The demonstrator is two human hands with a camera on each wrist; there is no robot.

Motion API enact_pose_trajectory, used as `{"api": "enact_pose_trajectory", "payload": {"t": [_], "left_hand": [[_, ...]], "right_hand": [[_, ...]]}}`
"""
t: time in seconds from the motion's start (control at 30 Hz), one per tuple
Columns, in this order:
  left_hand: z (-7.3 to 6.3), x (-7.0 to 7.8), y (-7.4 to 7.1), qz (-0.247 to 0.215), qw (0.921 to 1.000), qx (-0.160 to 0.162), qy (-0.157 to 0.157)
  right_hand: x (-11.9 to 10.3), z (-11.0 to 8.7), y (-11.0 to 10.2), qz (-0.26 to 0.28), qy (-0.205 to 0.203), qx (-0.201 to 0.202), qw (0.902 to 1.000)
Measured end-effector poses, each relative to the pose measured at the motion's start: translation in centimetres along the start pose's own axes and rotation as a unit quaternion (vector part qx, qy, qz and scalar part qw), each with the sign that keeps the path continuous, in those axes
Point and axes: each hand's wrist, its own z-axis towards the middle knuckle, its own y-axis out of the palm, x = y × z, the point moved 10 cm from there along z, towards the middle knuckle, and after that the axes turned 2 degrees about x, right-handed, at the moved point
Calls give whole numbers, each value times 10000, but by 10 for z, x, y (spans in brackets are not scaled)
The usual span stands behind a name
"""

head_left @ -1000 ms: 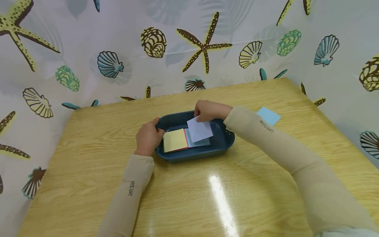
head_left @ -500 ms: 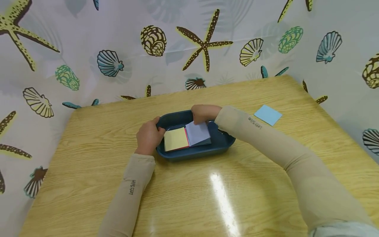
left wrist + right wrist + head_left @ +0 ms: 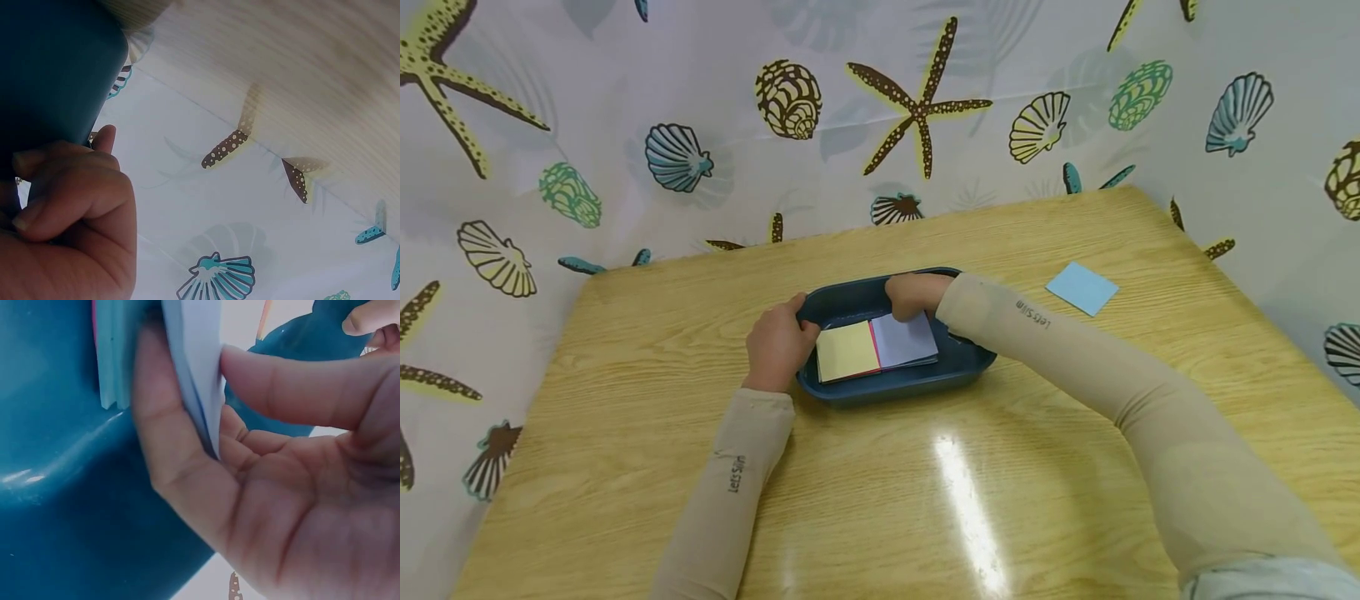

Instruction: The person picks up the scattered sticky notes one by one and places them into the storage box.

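Observation:
A dark blue oval tray (image 3: 898, 388) holds a square pad of yellow paper (image 3: 847, 352) beside a stack topped by lavender paper (image 3: 904, 344), with a thin red edge between them. My left hand (image 3: 775, 345) grips the tray's left end, fingers curled around its rim. Reaching in from the right, my right hand (image 3: 913, 296) is at the far edge of the lavender paper. The right wrist view shows thumb (image 3: 281, 387) and index finger pinching a few pale sheets (image 3: 199, 369), with pale blue-green sheets (image 3: 114, 356) of the stack just beside the index finger.
A light blue sheet of paper (image 3: 1082, 288) lies by itself on the wooden table (image 3: 880, 492), right of the tray. Behind the table hangs a white cloth (image 3: 722, 92) printed with shells and starfish.
My right hand has lowered the tilted lavender paper onto the right stack, lining it up beside the yellow pad. My left hand keeps its hold on the tray.

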Motion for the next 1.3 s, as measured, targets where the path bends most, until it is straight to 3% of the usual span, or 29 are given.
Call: {"api": "enact_pose_trajectory", "payload": {"t": [0.53, 0.77, 0.93, 1.13, 1.3], "left_hand": [[-2, 2, -2, 16, 10000, 58, 68], [-2, 4, -3, 7, 9999, 106, 115], [-3, 4, -3, 4, 9999, 92, 86], [-2, 4, -2, 33, 10000, 52, 56], [-1, 3, -1, 22, 10000, -6, 39]], "right_hand": [[-8, -13, 2, -391, -319, 516, 9974], [-19, -24, -5, -1002, -536, 1063, 9878], [-24, -29, -9, -1351, -512, 1185, 9824], [-26, -31, -11, -1304, -567, 1312, 9811], [-26, -40, -21, -859, -727, 1561, 9813]]}}
